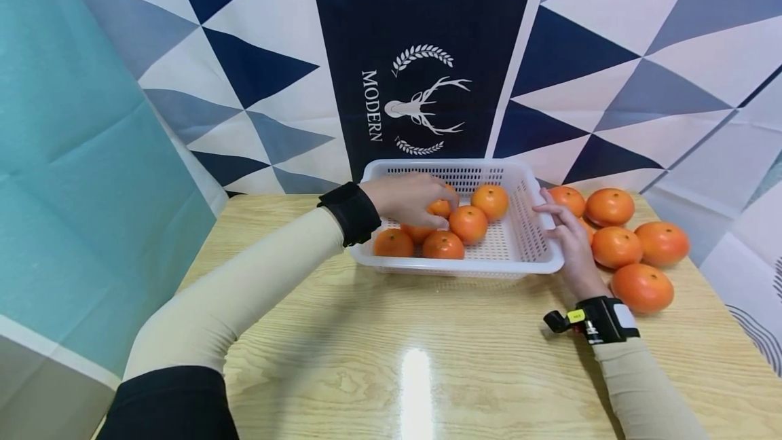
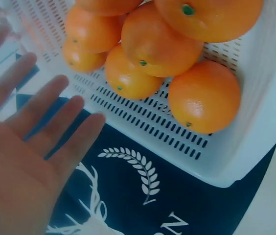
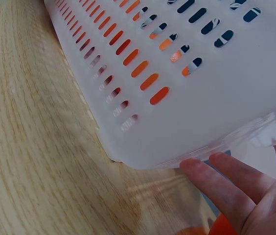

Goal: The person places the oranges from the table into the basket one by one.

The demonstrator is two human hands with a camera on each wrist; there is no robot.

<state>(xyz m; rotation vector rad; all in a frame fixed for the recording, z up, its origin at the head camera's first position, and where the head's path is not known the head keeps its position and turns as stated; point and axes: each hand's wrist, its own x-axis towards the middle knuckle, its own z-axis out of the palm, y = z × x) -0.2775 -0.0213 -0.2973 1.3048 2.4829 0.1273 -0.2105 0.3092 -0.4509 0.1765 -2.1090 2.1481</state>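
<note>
A white slotted plastic basket (image 1: 519,267) stands on the table with several oranges (image 1: 468,224) inside, mostly toward its left and middle. Over the basket's left part reaches my left hand (image 1: 411,199), its fingers beside an orange (image 1: 441,204) that it partly covers. In the left wrist view, the fingers of this hand (image 2: 35,142) look spread and straight, apart from the oranges (image 2: 204,97). At the basket's right end my right hand (image 1: 571,246) touches the rim and side wall. The right wrist view shows its extended fingertips against the wall (image 3: 187,132).
Several loose oranges (image 1: 617,247) lie on the wooden table (image 1: 342,358) just right of my right hand. A patterned cloth (image 1: 421,32) with a deer print hangs behind the basket. Teal cloth (image 1: 91,155) covers the left side.
</note>
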